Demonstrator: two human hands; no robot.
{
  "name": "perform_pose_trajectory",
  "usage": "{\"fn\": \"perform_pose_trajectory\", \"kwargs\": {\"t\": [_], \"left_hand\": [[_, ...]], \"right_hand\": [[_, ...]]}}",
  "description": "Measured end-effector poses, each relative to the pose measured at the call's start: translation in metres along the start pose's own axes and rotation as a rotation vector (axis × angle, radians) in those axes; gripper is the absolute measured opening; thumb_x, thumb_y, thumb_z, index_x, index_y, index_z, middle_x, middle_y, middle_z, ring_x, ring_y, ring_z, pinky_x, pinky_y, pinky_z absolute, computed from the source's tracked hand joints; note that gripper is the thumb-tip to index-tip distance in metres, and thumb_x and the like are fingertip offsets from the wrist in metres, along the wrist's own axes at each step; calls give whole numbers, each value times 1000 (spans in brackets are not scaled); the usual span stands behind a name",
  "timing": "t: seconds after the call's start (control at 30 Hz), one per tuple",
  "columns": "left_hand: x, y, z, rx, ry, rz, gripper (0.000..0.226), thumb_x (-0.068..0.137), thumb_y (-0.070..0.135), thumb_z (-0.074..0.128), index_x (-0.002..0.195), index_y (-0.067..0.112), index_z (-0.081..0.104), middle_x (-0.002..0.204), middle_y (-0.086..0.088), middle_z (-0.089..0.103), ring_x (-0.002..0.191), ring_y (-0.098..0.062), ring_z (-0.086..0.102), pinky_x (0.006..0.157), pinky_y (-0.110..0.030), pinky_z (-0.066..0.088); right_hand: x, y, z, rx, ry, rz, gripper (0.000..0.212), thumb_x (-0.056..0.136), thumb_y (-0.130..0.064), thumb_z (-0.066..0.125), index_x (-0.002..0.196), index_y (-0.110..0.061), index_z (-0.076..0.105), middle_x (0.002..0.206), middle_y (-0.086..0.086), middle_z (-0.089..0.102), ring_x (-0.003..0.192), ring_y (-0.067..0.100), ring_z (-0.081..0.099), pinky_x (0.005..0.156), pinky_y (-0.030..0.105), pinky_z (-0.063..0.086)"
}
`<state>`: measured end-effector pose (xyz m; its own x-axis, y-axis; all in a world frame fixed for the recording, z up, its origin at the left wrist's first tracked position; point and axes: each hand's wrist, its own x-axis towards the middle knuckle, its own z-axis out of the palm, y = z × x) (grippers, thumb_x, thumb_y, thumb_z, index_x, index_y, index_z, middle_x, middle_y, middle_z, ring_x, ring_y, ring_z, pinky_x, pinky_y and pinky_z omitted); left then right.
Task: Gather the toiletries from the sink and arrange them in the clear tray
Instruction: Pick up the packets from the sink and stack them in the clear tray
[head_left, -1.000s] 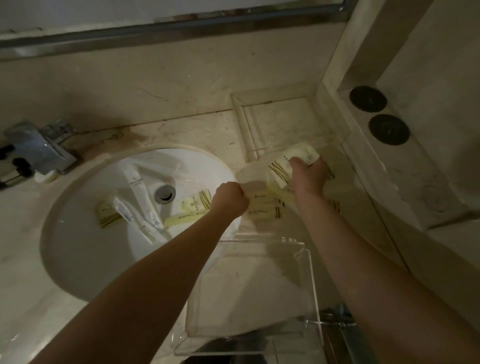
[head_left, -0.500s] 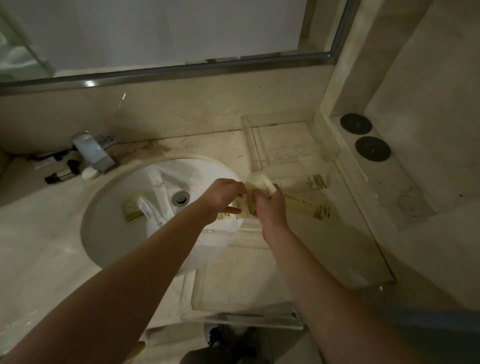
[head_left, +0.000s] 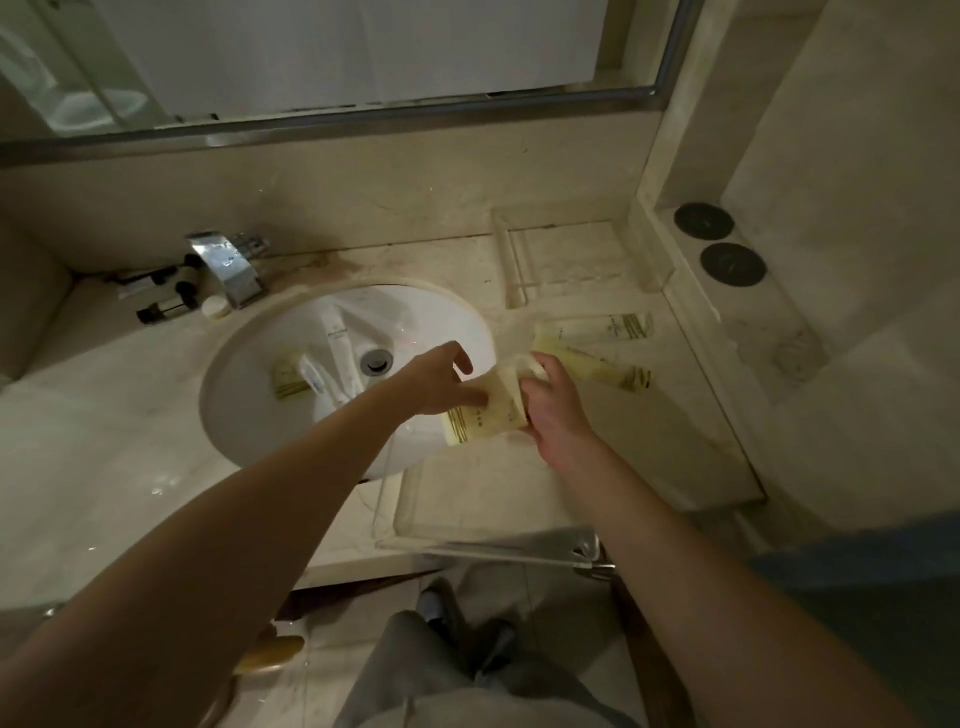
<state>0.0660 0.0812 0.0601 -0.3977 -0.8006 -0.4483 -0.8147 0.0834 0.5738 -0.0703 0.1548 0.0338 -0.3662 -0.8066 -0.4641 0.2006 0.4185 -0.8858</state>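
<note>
My right hand (head_left: 553, 415) grips a bundle of pale yellow toiletry packets (head_left: 491, 418) over the counter, just right of the white sink (head_left: 244, 415). From the left, my left hand (head_left: 434, 384) pinches the same bundle, its forefinger lifted. In the basin lie a yellow packet (head_left: 287, 382) and two white tubes (head_left: 335, 335), (head_left: 324, 382) beside the drain. Two more yellow packets (head_left: 615, 328), (head_left: 597, 366) lie on the counter behind my right hand. The clear tray (head_left: 467, 545) sits at the counter's front edge, below both hands.
A second clear tray (head_left: 511, 283) stands at the back right against the wall. The chrome tap (head_left: 228, 270) and small dark bottles (head_left: 166, 306) are behind the sink on the left. Two black round discs (head_left: 719, 244) sit on the right ledge. A mirror runs above.
The view has pulled back and tilted up. My right hand came back from the far packets towards the sink and met my left hand, and both now hold the packet bundle.
</note>
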Motion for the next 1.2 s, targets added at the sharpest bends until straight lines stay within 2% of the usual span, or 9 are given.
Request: {"fn": "perform_pose_trajectory", "kwargs": {"t": [0.1,0.3,0.43,0.57,0.7,0.87,0.97,1.03,1.2], "left_hand": [[-5,-6,2,-2,-73,32,32,83,25,72,109,11,60,106,-8,60,89,-21,57,78,-31,50],[-7,-28,13,217,-147,13,38,86,7,60,124,13,58,120,-8,61,95,-20,56,84,-28,47],[-7,-40,27,336,-243,-10,37,88,4,55,123,16,60,123,-6,62,106,-21,60,92,-31,48],[-8,-42,43,414,-277,4,41,87,0,50,123,17,61,129,-6,57,113,-23,57,92,-28,45],[-10,-45,57,462,-279,23,41,87,-4,47,118,20,59,127,-5,57,109,-24,57,87,-28,46],[-11,-48,61,530,-323,48,39,87,-5,43,115,19,56,123,-7,57,105,-26,57,84,-31,49],[-14,-47,62,635,-393,66,37,87,-4,48,117,14,57,122,-7,57,110,-25,56,90,-30,47],[-17,-48,62,680,-417,69,37,85,-2,52,118,14,57,121,-6,57,108,-24,57,91,-29,48],[-19,-57,63,687,-344,85,37,81,2,60,113,21,58,113,-4,63,96,-22,61,85,-30,53]], "right_hand": [[-6,6,-10,-123,-13,-18,32,90,-4,43,114,-22,54,110,4,59,93,21,60,66,34,57],[-6,39,-29,-239,56,154,21,86,-10,53,107,-12,53,110,9,61,93,22,63,67,34,60],[-9,57,-34,-511,-50,212,43,83,-11,59,125,-8,49,123,13,57,102,27,60,67,32,55],[-12,60,-34,-724,-129,142,45,82,-7,59,125,-18,48,118,9,56,104,28,59,86,40,54],[-15,65,-31,-981,-183,47,40,80,-13,62,119,-17,55,119,7,61,105,26,59,83,33,50],[-19,65,-31,-1183,-238,22,35,80,-13,61,112,-20,49,102,5,59,90,23,59,77,35,51],[-20,66,-30,-1334,-291,16,39,81,-19,60,119,-19,54,112,6,60,100,25,60,85,38,51],[-21,67,-28,-1414,-286,4,38,82,-21,61,119,-17,57,114,7,59,102,26,60,81,37,50],[-25,70,-25,-1412,-276,-11,43,83,-25,64,124,-13,54,122,11,50,110,29,55,85,37,47]]}}
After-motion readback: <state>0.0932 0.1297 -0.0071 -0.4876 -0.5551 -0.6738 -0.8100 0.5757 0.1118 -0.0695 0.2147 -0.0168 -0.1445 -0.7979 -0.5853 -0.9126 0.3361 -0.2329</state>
